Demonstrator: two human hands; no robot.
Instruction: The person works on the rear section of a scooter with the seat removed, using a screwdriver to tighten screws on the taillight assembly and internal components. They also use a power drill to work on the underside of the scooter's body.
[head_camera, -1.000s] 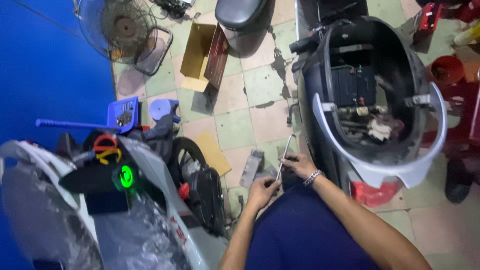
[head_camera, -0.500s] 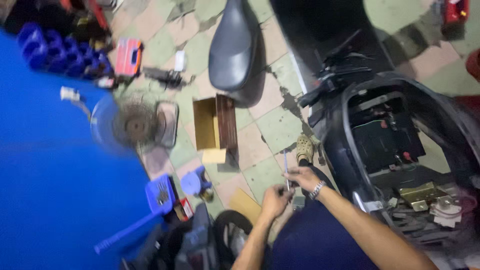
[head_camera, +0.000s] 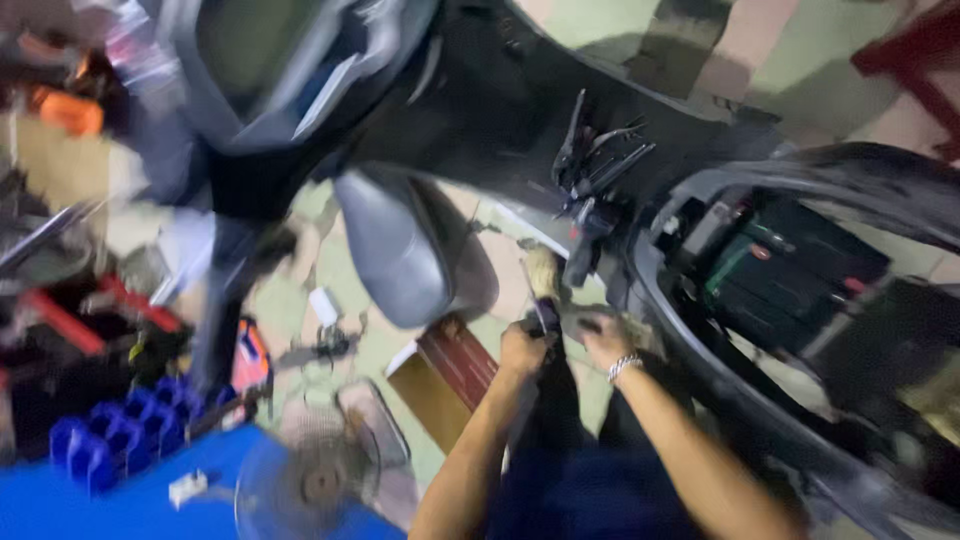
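We see our left hand (head_camera: 522, 350) gripping a small dark tool (head_camera: 546, 314) and our right hand (head_camera: 603, 340) curled just beside it, above a tiled floor (head_camera: 385, 345) crowded with scooter (head_camera: 760, 270), seat (head_camera: 405, 250), fan (head_camera: 320, 480).

A grey scooter seat (head_camera: 405, 250) lies on the tiled floor (head_camera: 620, 30), beside an open cardboard box (head_camera: 440, 385), a floor fan (head_camera: 320, 480) and blue storage bins (head_camera: 120, 435)

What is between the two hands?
In the head view, a blurred dark tool handle stands up from the left hand, next to the right hand; otherwise only floor tile shows.
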